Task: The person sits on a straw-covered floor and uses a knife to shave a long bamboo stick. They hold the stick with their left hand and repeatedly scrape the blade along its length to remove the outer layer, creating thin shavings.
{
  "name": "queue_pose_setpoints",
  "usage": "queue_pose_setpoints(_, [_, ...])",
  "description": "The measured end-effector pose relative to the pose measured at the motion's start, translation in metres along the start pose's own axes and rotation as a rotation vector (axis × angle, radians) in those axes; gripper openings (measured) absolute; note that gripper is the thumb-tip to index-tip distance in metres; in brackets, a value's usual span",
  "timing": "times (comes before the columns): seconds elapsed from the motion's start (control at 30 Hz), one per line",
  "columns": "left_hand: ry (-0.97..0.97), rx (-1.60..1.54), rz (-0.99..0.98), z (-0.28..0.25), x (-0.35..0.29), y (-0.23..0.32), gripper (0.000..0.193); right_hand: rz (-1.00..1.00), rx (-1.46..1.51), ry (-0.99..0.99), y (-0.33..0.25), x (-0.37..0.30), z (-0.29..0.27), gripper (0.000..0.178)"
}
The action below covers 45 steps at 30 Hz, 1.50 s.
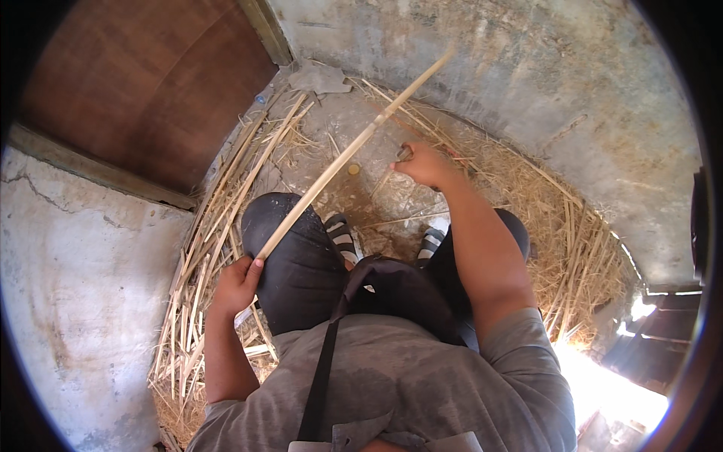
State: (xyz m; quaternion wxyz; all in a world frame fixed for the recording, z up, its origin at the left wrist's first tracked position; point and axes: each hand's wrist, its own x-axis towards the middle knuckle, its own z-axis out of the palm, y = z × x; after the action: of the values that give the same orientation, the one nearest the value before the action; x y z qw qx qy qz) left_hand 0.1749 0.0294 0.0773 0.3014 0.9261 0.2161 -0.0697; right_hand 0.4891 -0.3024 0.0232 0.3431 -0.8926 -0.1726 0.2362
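A long pale bamboo strip (331, 173) runs slantwise from my left hand (238, 285) up toward the far wall. My left fingers are closed round its near end, beside my left knee. A joint shows partway along the strip. My right hand (425, 166) is closed in front of my right knee, apart from the strip. A small greyish end (405, 154) pokes out of its grip, and a thin pale piece slants down below it. I cannot make out what this held thing is.
Split bamboo strips (218, 233) lie piled along the left wall. Shavings and more strips (565, 233) heap against the right wall. A brown door panel (151, 90) stands at the far left. A yellow round thing (353, 169) lies on the floor beyond my striped sandals (342, 237).
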Motion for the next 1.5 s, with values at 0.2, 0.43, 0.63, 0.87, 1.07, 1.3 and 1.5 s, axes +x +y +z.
queue_pose_setpoints(0.2, [0.019, -0.005, 0.028, 0.002, 0.002, -0.005, 0.05, -0.152, -0.139, -0.016, -0.008, -0.004, 0.012, 0.06])
queue_pose_setpoints(0.43, [0.0, 0.015, 0.009, 0.002, 0.004, -0.012, 0.051, -0.443, -0.22, -0.288, -0.041, -0.016, 0.053, 0.048])
queue_pose_setpoints(0.63, [0.009, -0.024, 0.001, 0.006, 0.002, -0.013, 0.052, -0.317, -0.192, -0.094, -0.02, -0.008, 0.024, 0.05])
queue_pose_setpoints(0.87, [0.017, 0.022, 0.026, 0.003, 0.002, -0.007, 0.052, -0.123, -0.109, 0.024, -0.003, -0.001, 0.009, 0.058])
queue_pose_setpoints(1.07, [-0.005, 0.021, 0.025, 0.003, 0.004, -0.012, 0.051, -0.376, -0.219, -0.22, -0.034, -0.015, 0.042, 0.055])
queue_pose_setpoints(1.3, [0.027, 0.01, 0.006, 0.005, 0.001, -0.007, 0.052, -0.261, -0.196, -0.066, -0.027, -0.011, 0.021, 0.053])
queue_pose_setpoints(1.5, [0.007, 0.005, 0.017, 0.004, 0.003, -0.007, 0.052, -0.023, -0.018, 0.082, 0.004, 0.002, 0.005, 0.057])
